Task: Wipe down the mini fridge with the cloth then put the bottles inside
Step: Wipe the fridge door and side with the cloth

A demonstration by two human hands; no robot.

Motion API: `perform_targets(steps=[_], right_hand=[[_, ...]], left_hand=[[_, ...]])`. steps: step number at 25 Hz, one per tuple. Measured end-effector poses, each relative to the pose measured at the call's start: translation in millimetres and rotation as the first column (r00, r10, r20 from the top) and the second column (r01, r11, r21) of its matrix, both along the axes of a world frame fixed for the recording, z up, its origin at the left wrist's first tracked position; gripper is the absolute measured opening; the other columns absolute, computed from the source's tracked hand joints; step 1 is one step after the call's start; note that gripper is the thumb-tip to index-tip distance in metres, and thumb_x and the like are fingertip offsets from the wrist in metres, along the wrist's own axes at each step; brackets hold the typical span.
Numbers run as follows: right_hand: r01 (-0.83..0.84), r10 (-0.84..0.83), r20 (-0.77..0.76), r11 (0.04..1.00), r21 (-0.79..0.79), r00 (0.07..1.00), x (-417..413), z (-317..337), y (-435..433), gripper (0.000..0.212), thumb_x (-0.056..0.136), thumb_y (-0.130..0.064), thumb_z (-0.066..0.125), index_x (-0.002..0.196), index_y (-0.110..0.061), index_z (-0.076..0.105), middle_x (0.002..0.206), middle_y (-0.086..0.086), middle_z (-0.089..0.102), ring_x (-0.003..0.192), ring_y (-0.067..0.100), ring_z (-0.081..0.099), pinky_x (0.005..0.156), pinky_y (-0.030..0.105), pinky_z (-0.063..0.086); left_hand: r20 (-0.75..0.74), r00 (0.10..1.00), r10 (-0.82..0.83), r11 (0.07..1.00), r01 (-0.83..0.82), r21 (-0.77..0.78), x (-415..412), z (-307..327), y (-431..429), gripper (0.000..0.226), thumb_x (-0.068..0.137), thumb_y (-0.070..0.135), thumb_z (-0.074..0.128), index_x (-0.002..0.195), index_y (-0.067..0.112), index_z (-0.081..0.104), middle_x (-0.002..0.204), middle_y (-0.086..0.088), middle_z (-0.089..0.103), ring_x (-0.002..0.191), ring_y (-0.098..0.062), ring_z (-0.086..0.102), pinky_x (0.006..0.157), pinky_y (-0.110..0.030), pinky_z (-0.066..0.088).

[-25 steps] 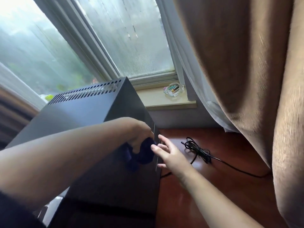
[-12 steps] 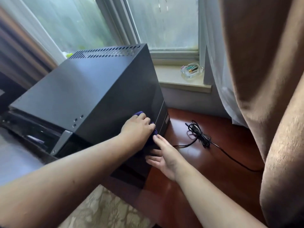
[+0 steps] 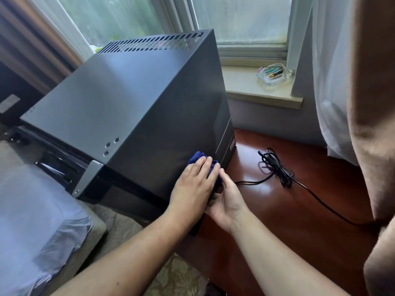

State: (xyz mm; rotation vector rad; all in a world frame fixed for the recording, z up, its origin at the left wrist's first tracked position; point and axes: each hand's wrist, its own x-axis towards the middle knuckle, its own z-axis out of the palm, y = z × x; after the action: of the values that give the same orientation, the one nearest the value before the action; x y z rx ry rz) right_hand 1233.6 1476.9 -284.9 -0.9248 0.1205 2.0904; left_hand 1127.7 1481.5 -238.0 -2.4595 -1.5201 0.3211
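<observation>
The left hand (image 3: pixel 193 184), fingers flat together, presses the blue cloth (image 3: pixel 197 157) on the mini fridge (image 3: pixel 128 99) side to wipe it. At its 4 o'clock the right hand (image 3: pixel 227 201) meets the cloth's edge; its fingers are hidden, so I cannot tell the grip.

Daylight entered through a hazy window (image 3: pixel 241 18). Pale sill (image 3: pixel 241 82) beneath. Brown curtain (image 3: pixel 374 103) at right. Glossy reddish wooden floor (image 3: pixel 299 221); patterned carpet (image 3: pixel 171 274) alongside.

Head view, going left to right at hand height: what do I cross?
Pale bedsheet → mini fridge → left hand pressing the blue cloth → right hand → black cord → brown curtain.
</observation>
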Motion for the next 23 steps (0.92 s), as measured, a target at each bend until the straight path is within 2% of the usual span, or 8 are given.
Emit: perform_targets(steps=[2,7,9,11,13,15,20,23], right_hand=[[0.013,-0.013,0.031,1.000,-0.009,0.999,-4.5,-5.7,4.3,0.047,0.094,-0.057,0.059,0.118,-0.020,0.075,0.117,0.012,0.076,0.107,0.027,0.072,0.085,0.040,0.058],[0.156,-0.160,0.082,0.986,0.054,0.984,-17.6,-39.3,12.9,0.043,0.096,-0.037,0.065,0.138,-0.026,0.063,0.132,0.005,0.072,0.123,0.020,0.067,0.113,0.039,0.046],[0.174,-0.179,0.127,0.984,0.051,0.976,-24.3,-55.3,13.7,0.037,0.099,-0.031,0.063,0.136,-0.032,0.063,0.126,0.001,0.075,0.121,0.017,0.068,0.112,0.038,0.047],[0.178,-0.180,0.182,0.984,0.026,0.967,-30.4,-70.1,12.5,0.036,0.099,-0.034,0.063,0.135,-0.035,0.061,0.118,-0.001,0.078,0.115,0.017,0.071,0.110,0.040,0.049],[0.159,-0.156,0.256,0.987,0.011,0.954,-35.5,-90.5,12.2,0.035,0.100,-0.037,0.062,0.135,-0.035,0.060,0.113,-0.002,0.079,0.108,0.017,0.073,0.098,0.036,0.055],[0.144,-0.148,0.341,0.989,0.038,0.928,-37.6,-109.4,14.3,0.037,0.101,-0.034,0.061,0.137,-0.028,0.060,0.118,0.002,0.078,0.108,0.017,0.073,0.094,0.033,0.055],[0.106,-0.204,0.571,0.974,0.199,0.796,-24.6,-134.5,44.0,0.042,0.100,-0.024,0.064,0.142,-0.016,0.060,0.122,0.004,0.075,0.115,0.018,0.071,0.104,0.034,0.053],[0.098,-0.237,0.609,0.962,0.253,0.757,-10.9,-137.7,74.1,0.039,0.100,-0.019,0.064,0.139,-0.012,0.062,0.122,0.007,0.075,0.114,0.019,0.071,0.106,0.038,0.053]], left_hand=[[0.085,0.996,-0.003,1.000,0.005,-0.021,-4.8,-4.0,-2.7,0.068,0.088,0.025,0.049,0.154,0.012,0.040,0.162,-0.010,0.038,0.151,-0.026,0.034,0.123,-0.039,0.029],[0.186,0.982,0.037,0.984,-0.003,-0.180,-12.8,-24.3,-14.7,0.081,0.085,0.031,0.054,0.158,0.005,0.030,0.167,-0.013,0.025,0.157,-0.024,0.018,0.127,-0.039,0.020],[0.202,0.977,0.060,0.976,-0.015,-0.216,-11.4,-32.7,-18.2,0.080,0.087,0.029,0.052,0.159,0.004,0.026,0.169,-0.013,0.020,0.158,-0.024,0.013,0.126,-0.035,0.012],[0.245,0.966,0.083,0.965,-0.016,-0.262,-8.6,-42.6,-18.9,0.078,0.094,0.025,0.044,0.162,0.007,0.011,0.171,-0.008,0.002,0.158,-0.020,-0.003,0.127,-0.031,0.001],[0.228,0.965,0.126,0.939,-0.042,-0.342,-5.5,-53.9,-19.5,0.078,0.097,0.022,0.040,0.162,0.010,-0.001,0.171,-0.002,-0.010,0.157,-0.015,-0.014,0.128,-0.030,-0.003],[0.225,0.961,0.162,0.927,-0.070,-0.369,-3.9,-66.8,-18.5,0.078,0.096,0.020,0.039,0.162,0.010,-0.003,0.171,-0.002,-0.010,0.157,-0.014,-0.014,0.128,-0.030,-0.003],[0.320,0.924,0.208,0.920,-0.074,-0.385,-1.0,-91.0,0.6,0.086,0.090,0.015,0.048,0.163,0.010,0.003,0.171,-0.005,-0.001,0.158,-0.015,-0.006,0.125,-0.027,-0.002],[0.377,0.905,0.197,0.927,-0.047,-0.373,9.3,-98.6,22.6,0.092,0.084,0.010,0.050,0.162,0.009,0.002,0.171,-0.006,-0.001,0.158,-0.015,-0.007,0.127,-0.028,0.000]])
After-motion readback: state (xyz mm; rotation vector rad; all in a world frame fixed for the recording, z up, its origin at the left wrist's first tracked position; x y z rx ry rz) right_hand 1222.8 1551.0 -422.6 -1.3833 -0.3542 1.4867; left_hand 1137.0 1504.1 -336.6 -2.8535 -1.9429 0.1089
